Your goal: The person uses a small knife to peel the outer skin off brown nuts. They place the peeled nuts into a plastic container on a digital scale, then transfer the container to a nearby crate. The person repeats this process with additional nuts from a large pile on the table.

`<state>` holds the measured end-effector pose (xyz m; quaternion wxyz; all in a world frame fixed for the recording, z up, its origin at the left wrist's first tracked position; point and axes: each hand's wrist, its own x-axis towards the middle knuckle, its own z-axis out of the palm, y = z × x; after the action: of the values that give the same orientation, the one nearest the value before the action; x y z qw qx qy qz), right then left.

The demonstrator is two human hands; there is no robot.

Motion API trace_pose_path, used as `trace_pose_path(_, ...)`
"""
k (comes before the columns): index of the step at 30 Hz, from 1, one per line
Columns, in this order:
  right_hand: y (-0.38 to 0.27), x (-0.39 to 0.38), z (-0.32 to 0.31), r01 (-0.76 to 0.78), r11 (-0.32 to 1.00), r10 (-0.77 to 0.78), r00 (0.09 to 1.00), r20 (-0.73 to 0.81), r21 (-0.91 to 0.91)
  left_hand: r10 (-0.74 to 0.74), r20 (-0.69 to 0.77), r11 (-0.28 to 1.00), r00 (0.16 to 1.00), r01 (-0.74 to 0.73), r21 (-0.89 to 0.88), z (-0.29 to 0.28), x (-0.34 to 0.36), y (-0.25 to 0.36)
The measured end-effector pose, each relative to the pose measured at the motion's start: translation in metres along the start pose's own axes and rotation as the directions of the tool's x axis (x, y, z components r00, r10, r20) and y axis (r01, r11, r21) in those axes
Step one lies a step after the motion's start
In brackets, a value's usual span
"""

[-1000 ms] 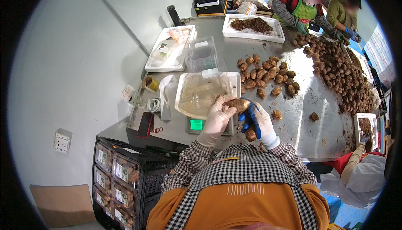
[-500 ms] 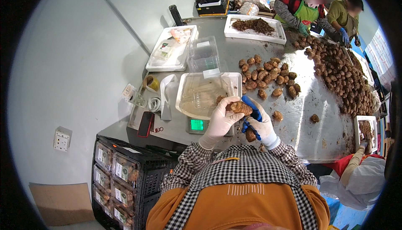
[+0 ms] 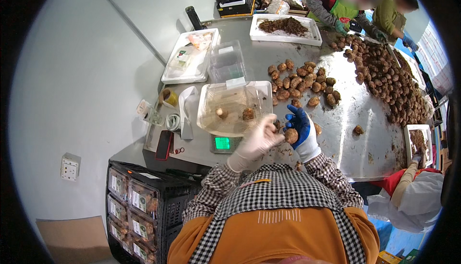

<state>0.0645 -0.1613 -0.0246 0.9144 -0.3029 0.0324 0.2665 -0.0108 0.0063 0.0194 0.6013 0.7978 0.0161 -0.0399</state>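
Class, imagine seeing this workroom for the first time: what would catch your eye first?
Probably the big heap of brown tubers on the right of the table. Then the bright green display left of the left hand, and the black crate of clear packs at lower left.

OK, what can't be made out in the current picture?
In the head view:
White-gloved left hand: blur and overlap leave contact with the round brown tuber unclear.
Grey scale: platform hidden by the rectangular white tray; green readout too small to read.
Black plastic crate: base cut off by the bottom edge.
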Motion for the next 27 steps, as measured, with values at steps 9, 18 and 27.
trace_pose_path(9, -0.006, -0.008, 0.031, 0.193, 0.98, -0.193, 0.981, 0.022, -0.046, 0.155, 0.154, 0.512, 0.976, 0.053, -0.857, 0.01, 0.007, -0.009)
trace_pose_path(18, -0.003, -0.023, 0.039, 0.354, 0.669, -0.289, 0.934, 0.21, -0.653, 0.067, -0.024, 0.711, 0.997, -0.065, -0.7, 0.002, 0.008, -0.006)
trace_pose_path(27, -0.003, -0.017, 0.015, 0.177, 0.91, 0.015, 0.89, 0.456, -0.375, 0.077, -0.224, 0.874, 0.971, -0.174, -0.454, -0.001, -0.002, -0.008)
